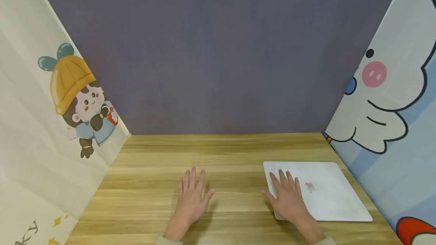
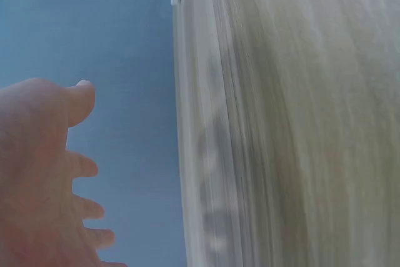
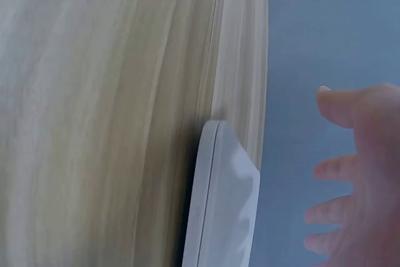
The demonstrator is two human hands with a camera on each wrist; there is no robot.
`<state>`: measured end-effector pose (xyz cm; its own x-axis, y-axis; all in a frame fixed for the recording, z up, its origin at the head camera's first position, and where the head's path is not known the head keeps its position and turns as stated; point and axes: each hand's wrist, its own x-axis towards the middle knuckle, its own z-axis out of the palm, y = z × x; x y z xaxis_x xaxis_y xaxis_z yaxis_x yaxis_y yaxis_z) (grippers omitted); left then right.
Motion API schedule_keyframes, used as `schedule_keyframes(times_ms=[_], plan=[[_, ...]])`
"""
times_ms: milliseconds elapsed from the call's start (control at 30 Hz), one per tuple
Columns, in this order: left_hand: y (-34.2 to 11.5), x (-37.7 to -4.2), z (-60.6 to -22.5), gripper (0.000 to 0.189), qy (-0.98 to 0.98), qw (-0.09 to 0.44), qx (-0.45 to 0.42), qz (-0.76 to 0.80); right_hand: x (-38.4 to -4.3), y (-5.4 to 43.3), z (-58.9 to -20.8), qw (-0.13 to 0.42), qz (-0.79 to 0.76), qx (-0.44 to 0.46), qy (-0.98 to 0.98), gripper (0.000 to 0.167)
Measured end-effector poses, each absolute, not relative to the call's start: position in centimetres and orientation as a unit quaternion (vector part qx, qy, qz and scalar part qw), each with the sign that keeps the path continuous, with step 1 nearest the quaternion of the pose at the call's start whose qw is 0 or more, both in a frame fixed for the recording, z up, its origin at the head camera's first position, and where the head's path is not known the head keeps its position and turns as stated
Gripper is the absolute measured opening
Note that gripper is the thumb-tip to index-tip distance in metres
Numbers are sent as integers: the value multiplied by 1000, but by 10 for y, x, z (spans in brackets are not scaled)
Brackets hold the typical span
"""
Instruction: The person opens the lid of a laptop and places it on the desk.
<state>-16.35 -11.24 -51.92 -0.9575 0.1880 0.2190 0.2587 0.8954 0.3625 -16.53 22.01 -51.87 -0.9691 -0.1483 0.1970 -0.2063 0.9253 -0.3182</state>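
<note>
Laptop [image 1: 334, 199], white and closed, lying flat on the right part of a wood-grain worktop [image 1: 235, 154], with a small pinkish logo [image 1: 310, 186] on its lid [image 1: 340, 211] and a thin seam [image 3: 210, 192] along the side. Only a narrow strip of wood between its right side and the patterned right-hand wall [image 1: 419, 154].

Likeliest trouble from here, as a judgement: a sideways slide into that wall, caused by a one-sided push on the smooth lid; or a tilt and a drop, caused by a lift from the left edge alone.

Right hand [image 1: 287, 197] above the left part of the lid, palm down, fingers and thumb widely spread, grasping nothing; a gap beneath it in the right wrist view, so apparently no contact. Left hand [image 1: 192, 199] over the worktop, well to the left of the laptop, equally spread and released, holding nothing; raised off the wood, with a soft shadow [image 2: 215, 167] below. Pale sleeve cuffs [image 1: 168, 241] at both wrists.

Farther out: plain grey back wall [image 1: 218, 48]; cream left-hand wall [image 1: 34, 143] with a cartoon figure [image 1: 90, 105] in a yellow hat [image 1: 71, 82]; on the right-hand wall, a large white cartoon animal [image 1: 405, 48] with a pink snout [image 1: 374, 74].
</note>
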Motion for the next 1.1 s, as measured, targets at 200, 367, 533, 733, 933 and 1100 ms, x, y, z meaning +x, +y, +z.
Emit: schedule_keyframes(times_ms=[200, 367, 533, 733, 933, 1100], plan=[[-102, -167, -521, 74, -968, 79, -124, -204, -163, 232, -518, 79, 170, 69, -980, 70], [-89, -169, -521, 74, -960, 65, -142, -231, -165, 246, -519, 74, 167, 58, -982, 72], [-77, -171, -520, 74, -950, 51, -146, -270, -170, 261, -513, 63, 170, 49, -982, 74], [-67, -172, -522, 73, -947, 39, -133, -291, -173, 274, -506, 58, 174, 47, -982, 74], [-57, -175, -522, 70, -937, 38, -131, -322, -176, 288, -505, 72, 164, 57, -982, 69], [-45, -178, -522, 69, -926, 31, -128, -353, -178, 298, -504, 78, 163, 59, -982, 67]])
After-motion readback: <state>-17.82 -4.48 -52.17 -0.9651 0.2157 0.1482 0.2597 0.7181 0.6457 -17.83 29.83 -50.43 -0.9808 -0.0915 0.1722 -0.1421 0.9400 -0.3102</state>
